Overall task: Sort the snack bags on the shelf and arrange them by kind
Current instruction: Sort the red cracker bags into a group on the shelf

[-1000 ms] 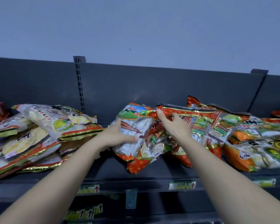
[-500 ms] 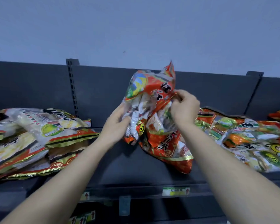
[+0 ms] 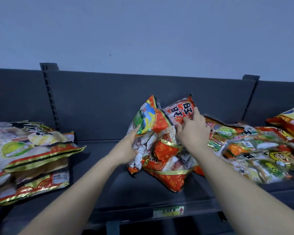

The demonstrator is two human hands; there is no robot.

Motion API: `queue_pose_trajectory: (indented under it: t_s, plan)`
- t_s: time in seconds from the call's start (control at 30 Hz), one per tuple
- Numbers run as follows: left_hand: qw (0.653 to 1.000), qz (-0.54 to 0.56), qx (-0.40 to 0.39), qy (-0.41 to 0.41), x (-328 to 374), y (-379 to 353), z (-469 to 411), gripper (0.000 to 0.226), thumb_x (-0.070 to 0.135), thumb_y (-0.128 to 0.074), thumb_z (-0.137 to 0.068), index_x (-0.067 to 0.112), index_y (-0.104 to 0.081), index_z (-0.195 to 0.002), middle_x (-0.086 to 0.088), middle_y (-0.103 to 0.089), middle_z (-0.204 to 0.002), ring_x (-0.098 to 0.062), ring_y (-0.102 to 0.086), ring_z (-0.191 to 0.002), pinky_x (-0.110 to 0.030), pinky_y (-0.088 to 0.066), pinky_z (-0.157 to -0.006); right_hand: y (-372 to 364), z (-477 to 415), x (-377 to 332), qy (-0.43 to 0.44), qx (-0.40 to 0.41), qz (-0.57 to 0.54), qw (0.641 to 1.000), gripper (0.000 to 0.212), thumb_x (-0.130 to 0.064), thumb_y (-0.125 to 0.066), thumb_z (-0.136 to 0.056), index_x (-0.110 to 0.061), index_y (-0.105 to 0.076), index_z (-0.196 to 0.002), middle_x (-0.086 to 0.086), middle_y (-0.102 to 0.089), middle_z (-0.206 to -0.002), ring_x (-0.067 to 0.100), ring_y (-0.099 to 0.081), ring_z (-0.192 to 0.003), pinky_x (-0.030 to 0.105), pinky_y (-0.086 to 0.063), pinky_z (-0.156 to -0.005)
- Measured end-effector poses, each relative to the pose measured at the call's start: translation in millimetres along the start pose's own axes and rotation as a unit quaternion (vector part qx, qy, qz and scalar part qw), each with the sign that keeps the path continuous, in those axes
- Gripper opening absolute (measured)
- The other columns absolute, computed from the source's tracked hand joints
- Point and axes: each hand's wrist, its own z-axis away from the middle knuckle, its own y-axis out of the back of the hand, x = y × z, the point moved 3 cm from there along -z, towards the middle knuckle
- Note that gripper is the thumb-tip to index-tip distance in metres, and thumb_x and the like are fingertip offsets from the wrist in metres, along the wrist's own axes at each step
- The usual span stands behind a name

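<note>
In the middle of the shelf [image 3: 100,177], I hold a bundle of snack bags [image 3: 161,156] between both hands. My left hand [image 3: 127,147] curls round the left side of the green-topped bag [image 3: 147,121], thumb on its front. My right hand [image 3: 193,133] grips the red bag [image 3: 182,110] with black characters, fingers over its upper part. That bag is raised in front of the back panel [image 3: 100,102]. The lower ends of the bundle rest on the shelf.

Toward the left end lies a stack of pale bags [image 3: 32,150] with gold and red trim, well apart from my hands. Just beside my right hand, a loose pile of orange and green bags [image 3: 255,150] spreads toward the right end. A price label [image 3: 168,211] sits on the front edge.
</note>
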Motion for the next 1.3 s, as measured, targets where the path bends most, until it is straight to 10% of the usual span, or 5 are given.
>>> queue_pose_trajectory:
  t_s: [0.23, 0.57, 0.67, 0.9, 1.3]
  plan:
    - [1.000, 0.002, 0.001, 0.009, -13, -25, 7, 0.089, 0.013, -0.058, -0.092, 0.040, 0.002, -0.153, 0.015, 0.008, -0.161, -0.015, -0.033, -0.140, -0.013, -0.040, -0.080, -4, -6, 3, 0.013, 0.024, -0.010, 1.000, 0.050, -0.053, -0.034, -0.098, -0.022, -0.066, -0.121, 0.005, -0.031, -0.156, 0.027, -0.033, -0.138, 0.048, -0.030, -0.105]
    - [0.999, 0.027, 0.024, -0.003, -3, -54, -17, 0.096, 0.016, -0.058, -0.088, 0.059, 0.007, -0.143, 0.014, -0.002, -0.161, -0.031, -0.037, -0.138, -0.043, -0.050, -0.093, -8, -11, 39, 0.037, 0.057, -0.026, 0.997, 0.048, -0.054, -0.046, -0.094, -0.021, -0.062, -0.125, 0.014, -0.020, -0.159, 0.030, -0.028, -0.143, 0.050, -0.031, -0.109]
    - [0.999, 0.031, 0.025, -0.009, -12, -54, -20, 0.092, 0.017, -0.062, -0.088, 0.048, -0.001, -0.150, 0.018, 0.002, -0.160, -0.019, -0.023, -0.145, -0.038, -0.044, -0.101, -10, -1, 38, 0.090, 0.139, 0.004, 0.986, 0.042, -0.048, -0.046, -0.092, -0.020, -0.070, -0.111, 0.011, -0.045, -0.148, 0.028, -0.035, -0.141, 0.053, -0.026, -0.110]
    - [0.999, 0.037, -0.006, -0.008, -19, -50, -13, 0.095, 0.007, -0.066, -0.087, 0.036, -0.005, -0.154, 0.012, -0.004, -0.161, -0.009, -0.026, -0.139, -0.019, -0.033, -0.093, -7, -3, 33, 0.083, 0.039, 0.060, 0.994, 0.048, -0.048, -0.030, -0.099, -0.027, -0.071, -0.110, -0.006, -0.060, -0.131, 0.021, -0.025, -0.144, 0.052, -0.008, -0.116]
    - [0.998, 0.054, -0.002, 0.038, -8, -19, 0, 0.112, 0.026, -0.089, -0.064, 0.036, -0.019, -0.151, 0.008, -0.046, -0.139, -0.014, -0.049, -0.123, -0.035, -0.042, -0.102, 18, 1, -8, 0.142, 0.053, -0.278, 0.949, 0.072, -0.067, -0.016, -0.093, -0.020, -0.070, -0.104, -0.003, -0.069, -0.108, 0.029, -0.045, -0.132, 0.050, -0.023, -0.115]
